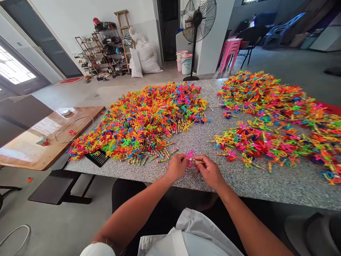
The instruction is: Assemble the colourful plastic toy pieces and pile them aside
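Observation:
Close to the table's front edge, my left hand and my right hand work fingertip to fingertip. A bright pink looped plastic piece sits between them, its edge pinched by my left fingers. My right thumb and fingers pinch a small patterned tube whose end meets the pink piece; whether the two are joined I cannot tell. Just left of my hands lie several loose patterned tubes. Beyond them rises a big heap of coloured looped plastic pieces.
The speckled stone table carries more coloured pieces on the right, in a rear heap and a nearer spread. A black slotted tray lies at the left front. A wooden table adjoins; a standing fan is behind.

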`<action>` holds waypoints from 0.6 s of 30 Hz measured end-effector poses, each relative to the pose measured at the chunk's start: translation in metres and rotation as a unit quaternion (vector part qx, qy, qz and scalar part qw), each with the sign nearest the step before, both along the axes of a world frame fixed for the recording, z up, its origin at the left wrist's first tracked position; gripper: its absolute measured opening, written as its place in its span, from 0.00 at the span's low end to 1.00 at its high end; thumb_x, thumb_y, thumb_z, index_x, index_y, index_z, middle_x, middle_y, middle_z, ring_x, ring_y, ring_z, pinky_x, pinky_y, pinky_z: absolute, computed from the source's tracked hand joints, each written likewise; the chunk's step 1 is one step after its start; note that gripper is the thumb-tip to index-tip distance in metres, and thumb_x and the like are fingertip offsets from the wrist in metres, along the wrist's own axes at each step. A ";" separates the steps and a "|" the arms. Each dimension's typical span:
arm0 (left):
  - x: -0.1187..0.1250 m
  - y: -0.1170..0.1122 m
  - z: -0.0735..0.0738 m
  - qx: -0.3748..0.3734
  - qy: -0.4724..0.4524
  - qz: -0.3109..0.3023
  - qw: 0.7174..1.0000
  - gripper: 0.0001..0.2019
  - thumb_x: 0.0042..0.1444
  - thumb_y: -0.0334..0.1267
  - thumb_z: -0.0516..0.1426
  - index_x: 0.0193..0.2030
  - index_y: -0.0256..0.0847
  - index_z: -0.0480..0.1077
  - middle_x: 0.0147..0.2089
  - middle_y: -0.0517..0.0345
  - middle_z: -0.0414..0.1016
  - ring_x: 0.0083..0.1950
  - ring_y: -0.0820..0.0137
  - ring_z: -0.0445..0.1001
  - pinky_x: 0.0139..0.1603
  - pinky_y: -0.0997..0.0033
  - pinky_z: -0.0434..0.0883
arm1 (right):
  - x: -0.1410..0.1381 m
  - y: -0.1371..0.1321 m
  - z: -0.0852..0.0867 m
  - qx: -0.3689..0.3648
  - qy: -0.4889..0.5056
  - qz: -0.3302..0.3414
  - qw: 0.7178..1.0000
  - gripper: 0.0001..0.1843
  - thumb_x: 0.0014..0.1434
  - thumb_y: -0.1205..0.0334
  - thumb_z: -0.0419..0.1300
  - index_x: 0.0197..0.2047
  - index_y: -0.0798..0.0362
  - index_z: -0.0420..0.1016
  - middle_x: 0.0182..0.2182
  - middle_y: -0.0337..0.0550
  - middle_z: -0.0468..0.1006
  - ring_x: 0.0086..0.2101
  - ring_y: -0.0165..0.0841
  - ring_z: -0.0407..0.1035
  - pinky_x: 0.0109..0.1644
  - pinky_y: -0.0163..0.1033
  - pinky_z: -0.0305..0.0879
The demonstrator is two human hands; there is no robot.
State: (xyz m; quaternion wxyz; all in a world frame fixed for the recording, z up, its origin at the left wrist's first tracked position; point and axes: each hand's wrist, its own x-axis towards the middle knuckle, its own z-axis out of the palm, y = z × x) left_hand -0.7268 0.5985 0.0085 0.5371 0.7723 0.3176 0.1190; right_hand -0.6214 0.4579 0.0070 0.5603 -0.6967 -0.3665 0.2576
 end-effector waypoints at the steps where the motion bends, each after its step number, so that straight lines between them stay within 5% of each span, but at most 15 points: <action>1: 0.003 0.001 -0.003 -0.010 0.010 -0.011 1.000 0.16 0.64 0.42 0.54 0.26 0.39 0.67 0.22 0.65 0.62 0.25 0.74 0.59 0.29 0.72 0.55 | 0.003 0.000 -0.001 -0.016 -0.008 -0.010 1.000 0.12 0.64 0.52 0.60 0.45 0.49 0.77 0.22 0.36 0.76 0.25 0.35 0.73 0.34 0.41 0.69; 4: 0.007 0.017 -0.003 0.012 0.021 -0.020 1.000 0.15 0.67 0.44 0.52 0.35 0.38 0.73 0.27 0.60 0.71 0.28 0.71 0.67 0.32 0.72 0.62 | 0.029 -0.002 -0.003 -0.028 0.013 -0.089 0.996 0.12 0.59 0.52 0.63 0.41 0.50 0.78 0.23 0.37 0.77 0.23 0.33 0.72 0.30 0.39 0.69; 7: 0.002 0.051 0.007 0.200 0.039 0.035 0.978 0.11 0.68 0.40 0.53 0.47 0.40 0.76 0.41 0.52 0.79 0.42 0.66 0.75 0.46 0.68 0.69 | 0.069 -0.005 -0.003 0.091 0.099 -0.276 0.952 0.17 0.56 0.48 0.65 0.43 0.50 0.77 0.31 0.39 0.81 0.22 0.30 0.70 0.26 0.36 0.68; 9: -0.007 0.073 0.014 0.314 0.093 0.044 0.944 0.11 0.67 0.37 0.54 0.49 0.41 0.76 0.47 0.48 0.79 0.50 0.62 0.76 0.53 0.66 0.69 | 0.087 -0.003 -0.005 0.159 0.156 -0.343 0.912 0.22 0.56 0.44 0.64 0.46 0.50 0.75 0.37 0.41 0.82 0.22 0.28 0.70 0.25 0.35 0.68; 11: -0.015 0.087 0.018 0.370 0.155 0.024 0.916 0.11 0.67 0.37 0.54 0.47 0.41 0.77 0.47 0.47 0.79 0.52 0.60 0.76 0.56 0.65 0.69 | 0.088 0.004 -0.010 0.130 0.146 -0.311 0.930 0.22 0.58 0.43 0.63 0.48 0.50 0.76 0.40 0.44 0.83 0.23 0.29 0.70 0.25 0.36 0.68; 14: -0.023 0.098 0.019 0.407 0.195 0.017 0.893 0.12 0.68 0.38 0.52 0.48 0.43 0.77 0.48 0.48 0.79 0.54 0.60 0.75 0.57 0.65 0.69 | 0.057 0.028 -0.022 -0.001 -0.027 -0.156 0.987 0.15 0.61 0.51 0.62 0.45 0.50 0.79 0.40 0.47 0.82 0.30 0.35 0.74 0.32 0.40 0.71; 18: -0.024 0.115 0.024 0.433 0.235 0.083 0.866 0.16 0.68 0.42 0.53 0.57 0.43 0.75 0.57 0.44 0.76 0.60 0.56 0.73 0.59 0.61 0.69 | 0.006 0.069 -0.032 -0.130 -0.286 -0.001 0.949 0.13 0.66 0.58 0.59 0.49 0.50 0.81 0.49 0.51 0.77 0.40 0.40 0.75 0.45 0.43 0.69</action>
